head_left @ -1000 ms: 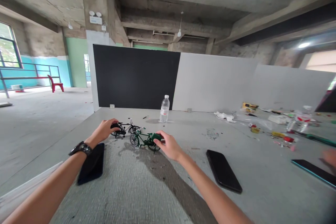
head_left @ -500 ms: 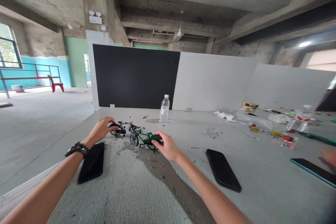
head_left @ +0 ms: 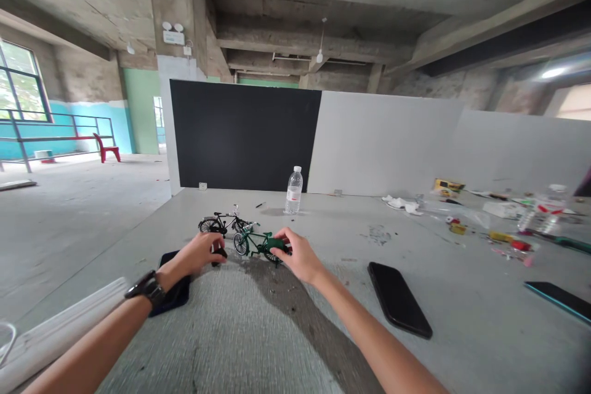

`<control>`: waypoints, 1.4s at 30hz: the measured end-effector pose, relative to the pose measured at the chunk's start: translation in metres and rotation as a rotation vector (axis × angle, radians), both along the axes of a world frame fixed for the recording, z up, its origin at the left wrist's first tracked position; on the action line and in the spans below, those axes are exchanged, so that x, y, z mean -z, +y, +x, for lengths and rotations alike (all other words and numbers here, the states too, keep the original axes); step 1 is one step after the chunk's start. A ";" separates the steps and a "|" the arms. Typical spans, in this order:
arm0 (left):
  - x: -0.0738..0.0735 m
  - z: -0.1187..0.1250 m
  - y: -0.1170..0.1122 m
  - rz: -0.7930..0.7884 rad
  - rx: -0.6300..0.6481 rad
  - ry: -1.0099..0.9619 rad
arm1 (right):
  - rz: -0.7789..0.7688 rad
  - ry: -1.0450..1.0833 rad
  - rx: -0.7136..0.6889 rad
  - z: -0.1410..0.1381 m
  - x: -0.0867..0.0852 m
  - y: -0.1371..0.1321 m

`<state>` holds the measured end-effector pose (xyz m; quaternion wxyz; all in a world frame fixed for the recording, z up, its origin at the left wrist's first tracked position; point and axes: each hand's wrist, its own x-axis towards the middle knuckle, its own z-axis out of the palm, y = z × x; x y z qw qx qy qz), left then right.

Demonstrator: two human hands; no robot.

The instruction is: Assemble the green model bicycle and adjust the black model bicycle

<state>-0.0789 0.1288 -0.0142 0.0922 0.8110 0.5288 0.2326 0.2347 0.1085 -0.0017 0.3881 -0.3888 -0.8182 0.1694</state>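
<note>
A black toy bicycle [head_left: 220,223] stands on the table, just behind a green toy bicycle [head_left: 253,242]. My left hand [head_left: 203,250] is in front of the black bicycle, thumb and fingers closed on a small black piece [head_left: 218,256] whose full shape is hidden. A black watch is on that wrist. At the rear of the green bicycle, my right hand [head_left: 295,253] grips its green rear part [head_left: 276,244] above the back wheel. The green bicycle stays upright on the table.
A clear water bottle [head_left: 293,191] stands behind the bicycles. One phone [head_left: 172,295] lies under my left forearm, another [head_left: 399,299] to the right. Farther right are a third phone [head_left: 561,300], tissue [head_left: 401,204] and scattered small items. Black and white panels [head_left: 244,135] close off the back.
My left hand has come away from the black bicycle's rear, toward me and to the right, with the small black piece. My right hand keeps its hold on the green bicycle.
</note>
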 end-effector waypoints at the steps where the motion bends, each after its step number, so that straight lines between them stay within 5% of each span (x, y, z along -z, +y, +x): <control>1: 0.004 0.005 -0.001 -0.018 0.011 0.010 | 0.009 -0.015 0.003 0.000 -0.001 -0.001; 7: 0.003 0.017 -0.012 -0.047 -0.016 0.059 | 0.015 -0.035 0.028 0.000 0.000 -0.003; 12: -0.007 0.035 -0.013 0.179 -0.078 -0.061 | 0.008 -0.028 0.027 0.001 0.001 -0.002; 20: -0.004 0.063 0.015 0.069 0.078 -0.292 | -0.037 0.054 0.019 0.001 0.003 0.001; 29: -0.006 0.071 0.010 0.056 0.095 -0.373 | -0.116 0.125 -0.005 0.005 0.004 0.006; 37: -0.019 0.099 0.035 0.113 -0.004 -0.514 | -0.141 0.246 0.044 0.022 -0.015 0.054; 42: -0.011 0.125 0.059 0.120 -0.044 -0.561 | -0.260 0.342 0.042 0.034 -0.003 0.077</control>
